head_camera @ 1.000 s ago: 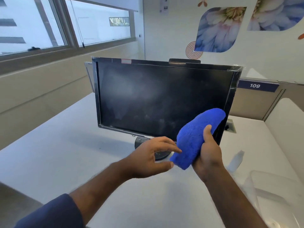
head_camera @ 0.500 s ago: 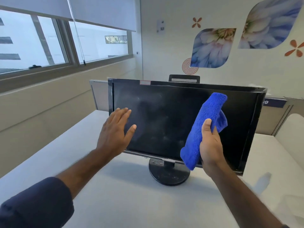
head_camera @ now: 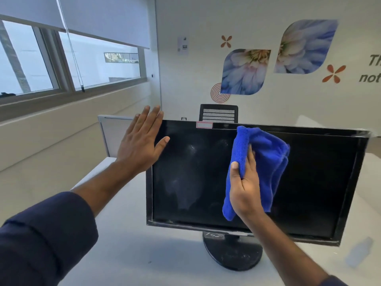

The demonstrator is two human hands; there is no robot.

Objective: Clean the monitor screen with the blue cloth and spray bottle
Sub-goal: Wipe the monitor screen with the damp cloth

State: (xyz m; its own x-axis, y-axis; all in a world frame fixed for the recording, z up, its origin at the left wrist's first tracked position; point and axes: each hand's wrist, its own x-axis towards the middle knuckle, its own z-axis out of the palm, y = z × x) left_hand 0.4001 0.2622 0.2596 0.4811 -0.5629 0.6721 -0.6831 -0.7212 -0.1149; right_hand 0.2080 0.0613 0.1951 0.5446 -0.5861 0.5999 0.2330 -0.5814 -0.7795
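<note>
- Blue cloth [head_camera: 266, 162], fleecy and bunched, is gripped in my right hand [head_camera: 246, 187]; thumb pinches one fold, fingers curled in behind it. Cloth lies against the monitor screen [head_camera: 195, 178], upper middle, its top edge reaching the top bezel.
- Left hand [head_camera: 140, 143]: flat, fingers straight and close together, thumb spread. It sits at the monitor's top left corner; whether the palm touches the bezel, I cannot tell.
- Screen is dark, with pale smears and dust left of the cloth.
- Monitor stands on a round black base [head_camera: 233, 252] on the white desk [head_camera: 144, 254].
- Spray bottle [head_camera: 359, 253]: a blurred pale shape on the desk, lower right, apart from both hands.
- Chair back [head_camera: 219, 113] shows behind the monitor.
</note>
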